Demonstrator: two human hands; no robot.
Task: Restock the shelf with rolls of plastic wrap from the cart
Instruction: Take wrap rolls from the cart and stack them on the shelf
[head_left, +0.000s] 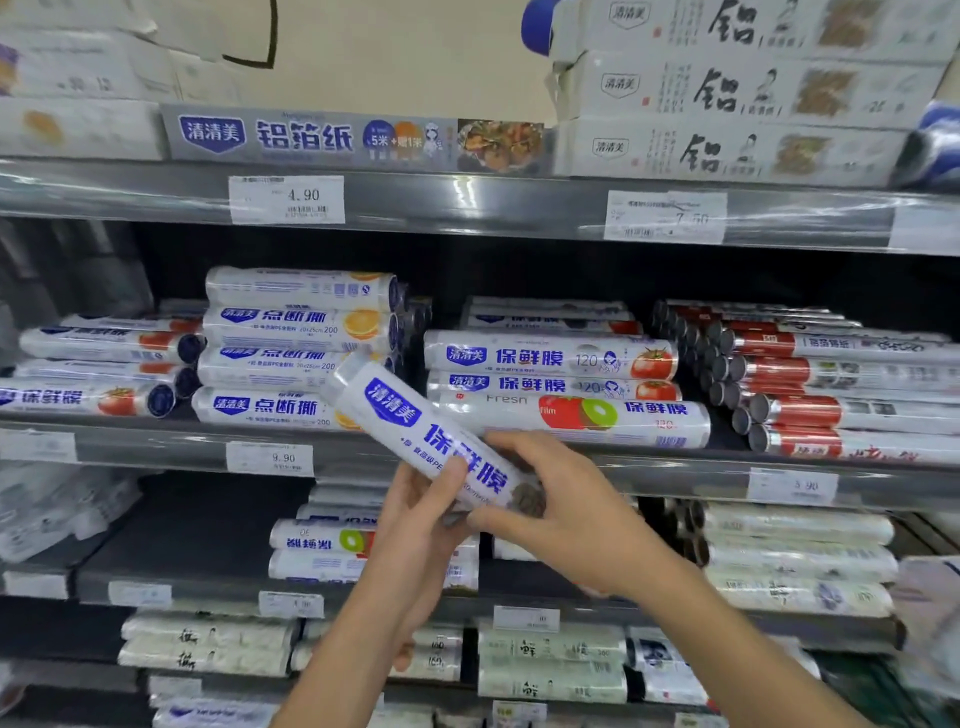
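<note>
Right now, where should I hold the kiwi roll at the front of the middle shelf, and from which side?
Probably grip its right half, coming from the front. The kiwi roll lies lengthwise along the shelf edge with its long side open to you. The held roll covers its left end, and tomato rolls sit stacked behind it.

Printed in blue along the held roll (426, 441): 清清美 and 保鲜膜. Up and left of that roll, marked on the stacked rolls (296, 322): 清清美, 点断撕, 200. Just right of it, lettered on two tomato rolls (550, 358): 清清美, 保鲜膜, 120. On the kiwi roll (571, 415) beneath those: Fresh, film, 保鲜膜. High above the held roll, printed on a grey box (311, 135): 清清美, 铝箔纸, 5米. Up and right, brushed on white boxes (727, 88): 清清美, 铝. Upper-left price tag (287, 200): 4.90. Left price tag (270, 458): 9.90. Right price tag (792, 486): blurred, perhaps 3.90.
</note>
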